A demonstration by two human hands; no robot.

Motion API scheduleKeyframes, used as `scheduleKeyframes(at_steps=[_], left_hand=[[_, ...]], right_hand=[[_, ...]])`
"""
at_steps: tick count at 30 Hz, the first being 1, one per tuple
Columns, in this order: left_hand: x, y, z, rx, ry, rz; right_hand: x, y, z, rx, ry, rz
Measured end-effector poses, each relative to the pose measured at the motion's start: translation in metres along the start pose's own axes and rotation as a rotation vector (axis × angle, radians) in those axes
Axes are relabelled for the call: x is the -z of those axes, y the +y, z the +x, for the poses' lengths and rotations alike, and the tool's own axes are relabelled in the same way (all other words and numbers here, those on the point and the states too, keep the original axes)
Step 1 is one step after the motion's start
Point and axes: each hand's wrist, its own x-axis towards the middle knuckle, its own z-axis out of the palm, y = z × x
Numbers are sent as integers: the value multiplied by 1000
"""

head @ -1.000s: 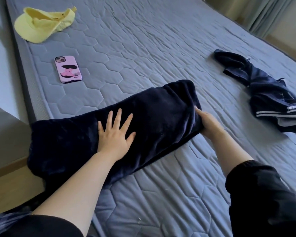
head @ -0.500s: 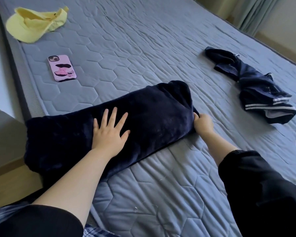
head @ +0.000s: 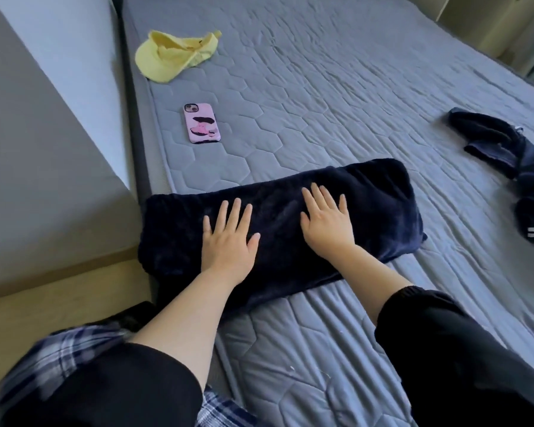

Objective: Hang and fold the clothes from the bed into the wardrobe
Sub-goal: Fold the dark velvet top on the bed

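Now right hand [head: 326, 224], too, flat atop navy garment [head: 383, 204].

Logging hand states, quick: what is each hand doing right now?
Left hand: open, pressing flat on the folded navy garment.
Right hand: open, flat on it too.

A folded navy fleece garment [head: 367, 204] lies on the grey quilted bed [head: 336, 87]; pink-cased phone [head: 202, 123], yellow cloth cap [head: 173, 55] behind-left; crumpled navy garment [head: 490, 140], perhaps trousers, right.
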Motion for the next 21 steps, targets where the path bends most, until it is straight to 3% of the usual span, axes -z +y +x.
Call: scheduleKeyframes(at_steps=[5, 10, 14, 18, 21], left_hand=[[-4, -43, -19, 315, -45, -162], [-4, -68, -31, 657, -170, -302], [5, -94, -35, 1032, -97, -894], [20, -104, -34, 1008, -46, -1064], [33, -108, -36, 993, -198, -1302]], right_hand=[[3, -28, 6, -99, -20, -68], [1, -83, 8, 180, 53, 40], [-24, -92, 2, 220, 7, 0], [-29, -86, 3, 202, 39, 49], [-29, -86, 2, 198, 37, 58]])
